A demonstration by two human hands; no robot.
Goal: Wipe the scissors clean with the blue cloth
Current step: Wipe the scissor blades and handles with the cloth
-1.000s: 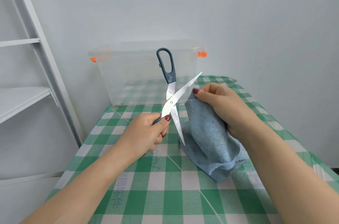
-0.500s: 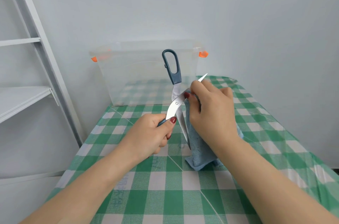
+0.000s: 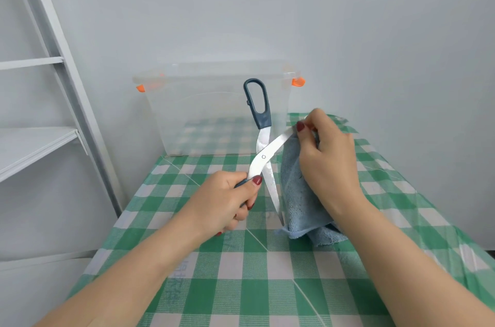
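The scissors are held open above the table, one blade slanting up to the right. Half a second ago the right hand pinched the cloth near the pivot; now it pinches at the tip (one stroke likely done). The blades look bright, faintly smeared. The left hand is closed around the lower handle.

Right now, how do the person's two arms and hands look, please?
Both forearms are bare, with no sleeves showing. The left hand and right hand have nails painted dark red. No gloves, rings, watch or bracelets are visible.
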